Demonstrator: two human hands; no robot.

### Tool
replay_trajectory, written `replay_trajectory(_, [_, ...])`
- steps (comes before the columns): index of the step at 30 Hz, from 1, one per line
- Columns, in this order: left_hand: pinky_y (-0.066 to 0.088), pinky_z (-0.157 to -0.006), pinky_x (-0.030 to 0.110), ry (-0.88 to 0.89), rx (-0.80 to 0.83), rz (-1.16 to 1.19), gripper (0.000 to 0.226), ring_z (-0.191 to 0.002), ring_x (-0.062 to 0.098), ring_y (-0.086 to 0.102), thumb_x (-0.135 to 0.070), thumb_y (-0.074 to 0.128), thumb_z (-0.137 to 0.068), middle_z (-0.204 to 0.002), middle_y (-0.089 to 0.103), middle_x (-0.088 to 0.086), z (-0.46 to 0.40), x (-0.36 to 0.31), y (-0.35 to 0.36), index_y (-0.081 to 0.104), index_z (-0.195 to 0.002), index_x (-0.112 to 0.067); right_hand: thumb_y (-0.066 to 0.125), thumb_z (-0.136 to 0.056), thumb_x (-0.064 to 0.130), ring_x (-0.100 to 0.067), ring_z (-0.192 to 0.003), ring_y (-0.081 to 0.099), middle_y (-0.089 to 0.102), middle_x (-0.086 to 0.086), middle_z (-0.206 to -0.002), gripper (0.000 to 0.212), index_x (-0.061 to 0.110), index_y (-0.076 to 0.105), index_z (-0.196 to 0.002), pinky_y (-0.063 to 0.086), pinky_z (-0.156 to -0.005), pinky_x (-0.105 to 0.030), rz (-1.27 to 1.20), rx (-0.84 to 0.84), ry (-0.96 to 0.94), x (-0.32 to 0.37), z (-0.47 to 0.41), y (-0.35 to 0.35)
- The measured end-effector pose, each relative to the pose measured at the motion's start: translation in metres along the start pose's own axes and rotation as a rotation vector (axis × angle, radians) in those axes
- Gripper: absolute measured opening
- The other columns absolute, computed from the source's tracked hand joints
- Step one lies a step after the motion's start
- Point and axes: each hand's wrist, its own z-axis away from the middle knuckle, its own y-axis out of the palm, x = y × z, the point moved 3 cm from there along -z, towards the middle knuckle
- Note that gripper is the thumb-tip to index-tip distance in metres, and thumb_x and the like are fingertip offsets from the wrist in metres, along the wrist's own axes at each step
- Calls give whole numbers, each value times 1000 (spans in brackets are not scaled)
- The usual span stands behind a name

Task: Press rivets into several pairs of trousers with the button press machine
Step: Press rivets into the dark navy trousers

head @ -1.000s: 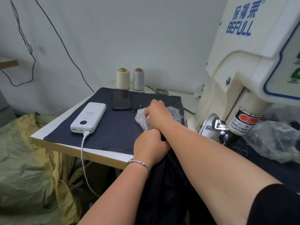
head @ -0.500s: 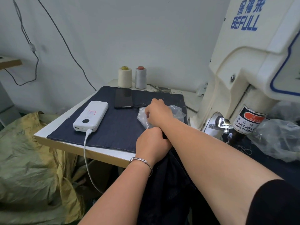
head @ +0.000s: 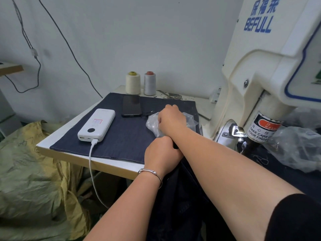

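A clear plastic bag (head: 153, 124) of small rivets lies on a dark blue cloth (head: 125, 136) on the side table. My right hand (head: 171, 120) reaches across into the bag with curled fingers; its fingertips are hidden. My left hand (head: 162, 153), with a silver bangle on the wrist, grips the dark trousers (head: 180, 202) at the table's front edge. The trousers hang down between my arms. The cream button press machine (head: 260, 80) stands at the right, its head (head: 260, 131) bearing a finger warning label.
A white power bank (head: 97, 125) with a cable and a black phone (head: 131, 105) lie on the cloth. Two thread cones (head: 132, 82) stand at the back. Crumpled plastic (head: 295, 146) sits right of the press. A yellow-green sack (head: 29, 171) lies left, below the table.
Both hands stay almost where they were; only the view has shifted slightly. The right hand remains in the bag and the left keeps its grip on the trousers.
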Motion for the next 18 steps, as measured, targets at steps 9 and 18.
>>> replay_trajectory(9, [26, -46, 27, 6, 4, -9, 34, -48, 13, 40, -25, 56, -86, -53, 47, -5, -1, 0, 1, 43, -55, -20, 50, -90, 12, -27, -120, 42, 54, -9, -122, 30, 10, 58, -119, 41, -78, -32, 31, 41, 102, -7, -3, 10])
replay_trajectory(18, [25, -46, 28, -2, 1, -15, 33, -49, 14, 42, -28, 57, -85, -54, 48, -4, -2, 2, 2, 44, -55, -20, 51, -92, 10, -26, -124, 39, 50, -8, -126, 35, 15, 61, -124, 45, -80, -33, -39, 120, 87, -6, -5, 11])
